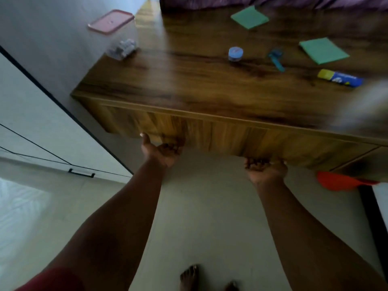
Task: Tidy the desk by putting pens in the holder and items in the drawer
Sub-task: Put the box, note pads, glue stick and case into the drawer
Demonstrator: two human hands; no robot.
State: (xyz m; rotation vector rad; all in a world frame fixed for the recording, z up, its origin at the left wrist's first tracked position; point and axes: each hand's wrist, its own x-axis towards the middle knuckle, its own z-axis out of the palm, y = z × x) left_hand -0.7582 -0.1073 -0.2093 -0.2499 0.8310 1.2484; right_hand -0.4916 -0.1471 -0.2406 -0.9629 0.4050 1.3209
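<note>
The wooden desk [189, 85] has a drawer front [220, 133] along its near side. My left hand [161, 151] is palm up under the drawer's lower edge, fingers curled up behind it and thumb raised. My right hand [265, 168] hooks its curled fingers under the same edge further right. On the desktop lie two green sticky-note pads [249, 17] [323, 50], a small blue-lidded jar [235, 53], a teal tool [276, 59] and a blue-and-yellow tube [340, 78]. The picture is blurred.
A clear plastic container with a pink lid [119, 34] stands at the desk's left corner. White cabinets with a black handle [81, 172] are at left. An orange object [340, 181] sticks out under the desk at right. My bare feet [190, 277] stand on the pale floor.
</note>
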